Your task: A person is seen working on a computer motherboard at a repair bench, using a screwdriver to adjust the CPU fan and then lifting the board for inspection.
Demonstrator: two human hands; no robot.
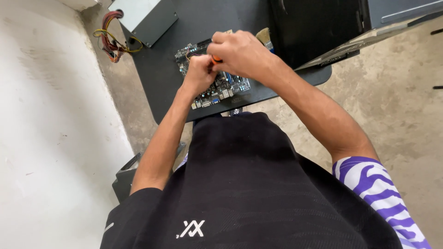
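A computer motherboard (227,86) lies on a black table (159,78) in front of me. Both hands are over the board, close together. My right hand (240,53) is closed around an orange-handled tool (216,59), likely a screwdriver, most of it hidden by the fingers. My left hand (199,74) is curled just below it, touching the tool near its shaft and resting over the board. The tool's tip is hidden.
A grey power supply box (146,16) with coloured cables (112,40) sits at the table's far left. A brush (265,37) lies beside a dark computer case (323,27) at the far right. White wall on the left, concrete floor on the right.
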